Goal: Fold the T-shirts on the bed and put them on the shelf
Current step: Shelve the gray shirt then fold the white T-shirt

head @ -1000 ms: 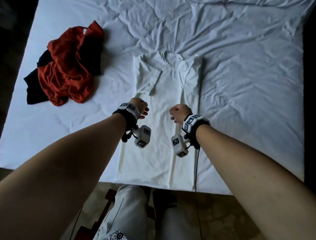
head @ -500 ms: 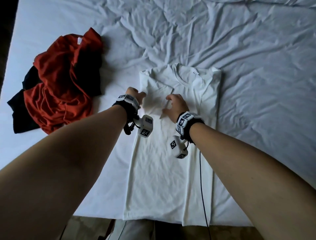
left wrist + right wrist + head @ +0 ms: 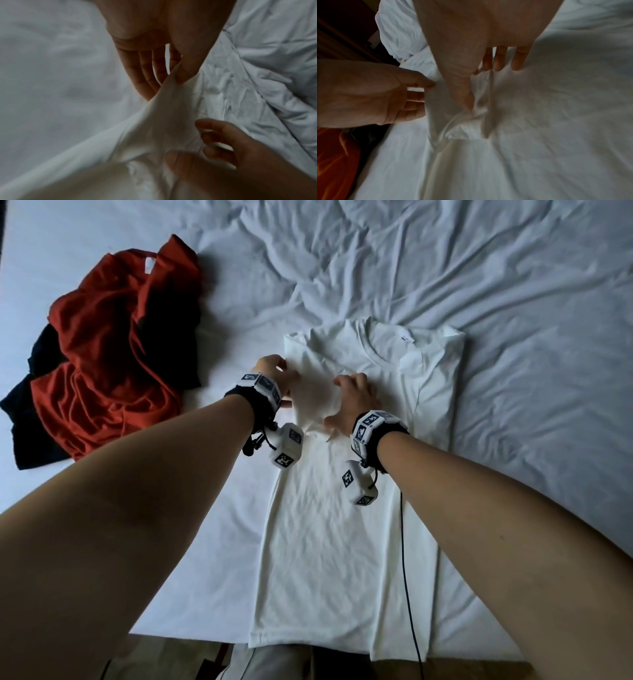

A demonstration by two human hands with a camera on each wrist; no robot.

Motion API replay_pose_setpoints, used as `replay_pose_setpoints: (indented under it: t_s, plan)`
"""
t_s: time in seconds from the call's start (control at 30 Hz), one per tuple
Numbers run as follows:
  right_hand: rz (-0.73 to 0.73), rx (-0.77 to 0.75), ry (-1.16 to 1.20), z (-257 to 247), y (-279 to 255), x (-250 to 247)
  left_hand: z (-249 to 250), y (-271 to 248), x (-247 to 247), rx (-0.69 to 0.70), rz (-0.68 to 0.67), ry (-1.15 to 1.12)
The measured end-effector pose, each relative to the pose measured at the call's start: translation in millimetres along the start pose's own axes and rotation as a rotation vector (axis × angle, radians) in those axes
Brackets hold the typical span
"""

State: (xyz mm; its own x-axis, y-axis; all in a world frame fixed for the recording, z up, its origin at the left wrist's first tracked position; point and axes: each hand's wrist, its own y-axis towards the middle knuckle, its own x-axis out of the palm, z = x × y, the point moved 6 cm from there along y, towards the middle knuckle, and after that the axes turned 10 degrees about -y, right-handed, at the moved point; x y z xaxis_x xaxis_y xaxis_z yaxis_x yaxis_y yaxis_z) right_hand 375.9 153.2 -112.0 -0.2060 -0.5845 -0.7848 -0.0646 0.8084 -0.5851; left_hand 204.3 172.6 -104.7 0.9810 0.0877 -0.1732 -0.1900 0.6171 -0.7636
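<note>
Right, white T-shirt (image 3: 346,508) lies flat on the bed (image 3: 513,440), collar at the far end, hem at the near edge, so its long axis runs straight away from the person. Both sides look already folded in, leaving a narrow strip. Folded-in sleeve (image 3: 315,395) sits on the shirt's left shoulder part, bunched between the two hands.

Left hand (image 3: 274,374) is at the shirt's left edge, thumb and fingers pinching a raised ridge of sleeve cloth; wrist view confirms the pinch. Right hand (image 3: 354,400) is just right of it on the chest: thumb hooked in the sleeve bunch, other fingers straight and pressing the cloth flat.

Judgement: the sleeve is what the next move turns on. It lies between the hands, equally near both, so tug it flat, then fold hem to collar along the long axis.

Count: one white shirt in work; left of it, well apart, one red T-shirt (image 3: 109,354) crumpled on one black garment (image 3: 30,412). Shelf not in view.
</note>
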Motion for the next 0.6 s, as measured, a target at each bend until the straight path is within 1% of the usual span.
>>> replay_pose_setpoints:
  t_s: [0.1, 0.17, 0.27, 0.33, 0.4, 0.47, 0.53, 0.6]
  plan:
    - [0.017, 0.019, 0.134, -3.9, 0.0, -8.3, 6.9, -6.6, 4.1, 0.086, -0.025, 0.026]
    - [0.014, 0.0, 0.373, -10.3, -2.3, -13.2, 11.0, -13.4, 9.7, 0.113, -0.069, 0.016]
    - [-0.076, 0.005, 0.742, -20.9, -8.7, -14.0, 19.3, -23.5, 21.4, 0.16, -0.145, 0.016]
    - [-0.1, 0.055, 0.861, -22.0, -9.9, -12.6, 26.4, -30.2, 32.1, 0.202, -0.195, 0.043]
    - [-0.066, 0.139, 0.915, -15.6, -8.7, -13.5, 32.3, -34.8, 44.9, 0.229, -0.25, 0.068]
    - [-0.028, 0.205, 0.895, -4.2, -6.1, -14.9, 36.7, -38.0, 56.6, 0.248, -0.287, 0.104]
    - [0.011, 0.251, 0.825, 8.8, -8.5, -19.5, 41.5, -38.0, 63.4, 0.276, -0.265, 0.143]
    - [0.041, 0.315, 0.829, 23.2, -11.3, -21.4, 42.6, -36.9, 66.6, 0.26, -0.238, 0.105]
